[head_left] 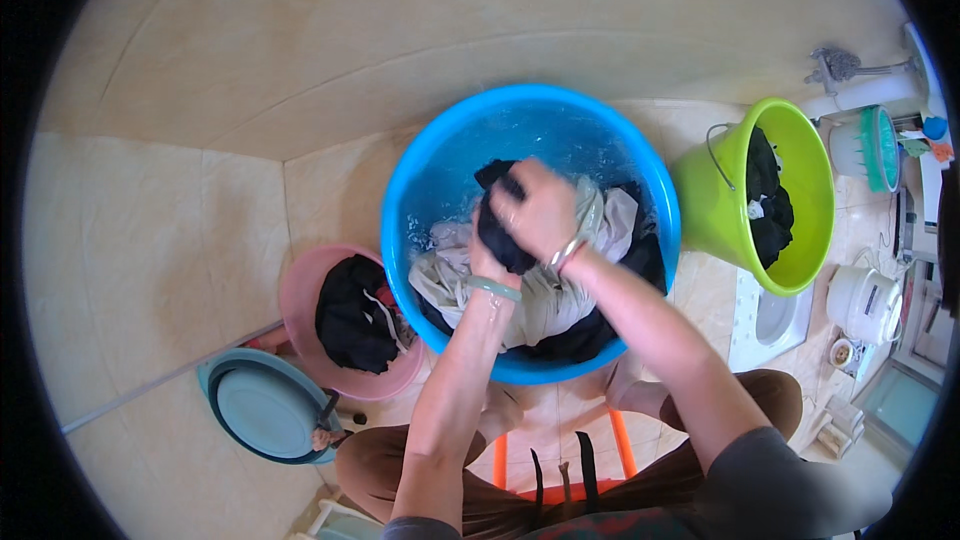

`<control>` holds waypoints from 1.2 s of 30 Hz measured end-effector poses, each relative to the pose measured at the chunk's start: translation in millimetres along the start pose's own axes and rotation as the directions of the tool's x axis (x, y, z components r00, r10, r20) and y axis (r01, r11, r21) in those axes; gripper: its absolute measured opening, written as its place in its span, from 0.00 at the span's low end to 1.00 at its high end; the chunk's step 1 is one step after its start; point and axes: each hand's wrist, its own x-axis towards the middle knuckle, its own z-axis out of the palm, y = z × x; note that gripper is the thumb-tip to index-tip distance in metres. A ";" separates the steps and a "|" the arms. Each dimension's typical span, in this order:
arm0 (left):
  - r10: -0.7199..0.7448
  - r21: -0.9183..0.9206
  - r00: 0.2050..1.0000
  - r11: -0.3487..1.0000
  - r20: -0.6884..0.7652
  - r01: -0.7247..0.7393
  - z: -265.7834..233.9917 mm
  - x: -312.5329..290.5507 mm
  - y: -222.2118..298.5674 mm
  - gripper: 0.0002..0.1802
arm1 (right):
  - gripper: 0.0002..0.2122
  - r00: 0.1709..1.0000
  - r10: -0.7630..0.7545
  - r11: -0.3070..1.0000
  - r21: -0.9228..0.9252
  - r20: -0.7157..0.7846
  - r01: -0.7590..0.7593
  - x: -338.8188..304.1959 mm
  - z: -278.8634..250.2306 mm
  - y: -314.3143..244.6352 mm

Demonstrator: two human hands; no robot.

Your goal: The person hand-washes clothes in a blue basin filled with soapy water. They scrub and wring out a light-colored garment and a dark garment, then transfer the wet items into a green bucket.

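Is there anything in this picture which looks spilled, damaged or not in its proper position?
Nothing clearly stands out. Laundry lies within the blue tub, pink basin and green bucket, with no evident spill or damage. The green bucket seems to lean, but the wide, bent view may cause this.

Blue basin: passable over far water; clothes crowd near half.
Pink basin: blocks left.
Green bucket: blocks right.
Tiled wall: closes far side.

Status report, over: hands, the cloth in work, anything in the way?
Left hand and right hand gripping black cloth. Cloth bunched, over blue tub. Pale fabric heaped beneath, not visibly blocking.
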 end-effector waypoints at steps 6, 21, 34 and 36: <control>0.009 0.271 0.956 0.960 -0.294 0.075 9.1 11.6 6.2 0.27 | 0.16 0.971 0.200 0.885 -0.449 0.129 -0.122 25.6 -10.8 102.7; -0.169 0.347 0.967 0.910 -0.193 0.228 -23.8 22.1 28.0 0.33 | 0.23 0.797 0.273 0.806 -0.580 0.539 0.117 17.6 65.5 129.8; -0.177 0.186 0.968 0.972 0.177 0.143 41.9 10.3 58.6 0.33 | 0.10 0.800 -0.497 0.863 0.290 0.335 0.414 -21.1 -35.6 -28.9; -0.173 0.179 0.974 0.973 0.147 0.145 43.9 3.9 58.0 0.33 | 0.10 0.705 -0.611 0.791 0.278 0.359 0.545 -36.2 -49.4 -45.2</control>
